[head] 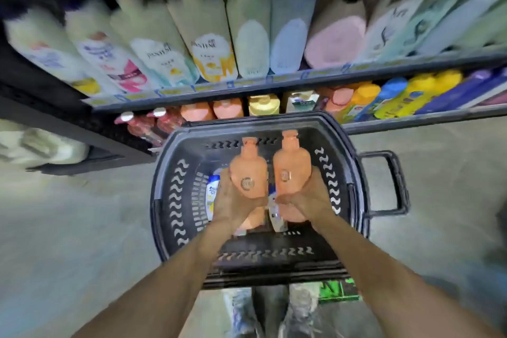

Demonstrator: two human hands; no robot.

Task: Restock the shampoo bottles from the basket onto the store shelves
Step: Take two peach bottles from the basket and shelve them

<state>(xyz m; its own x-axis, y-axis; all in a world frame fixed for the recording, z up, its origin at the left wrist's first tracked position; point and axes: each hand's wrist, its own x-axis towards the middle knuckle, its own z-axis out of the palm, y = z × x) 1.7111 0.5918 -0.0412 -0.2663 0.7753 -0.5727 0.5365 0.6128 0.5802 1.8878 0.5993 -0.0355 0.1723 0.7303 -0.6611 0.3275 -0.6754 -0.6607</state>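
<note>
A dark plastic basket (175, 181) stands on the floor in front of the shelves. Above it I hold two orange shampoo bottles, caps pointing toward the shelves. My left hand (230, 200) grips the lower body of the left orange bottle (248, 173). The right orange bottle (292, 167) is gripped low down by my right hand (310, 197). Inside the basket lie a white and blue bottle (212, 195), another orange bottle (253, 221) and a pale bottle (277, 219), partly hidden by my hands.
The lower shelf (274, 107) holds orange bottles (227, 108), a yellow bottle, red pump bottles and bright yellow and blue ones at right. The upper shelf (247, 82) carries a row of tall white Pantene-type bottles. The basket handle (395, 181) sticks out right. Grey floor lies around.
</note>
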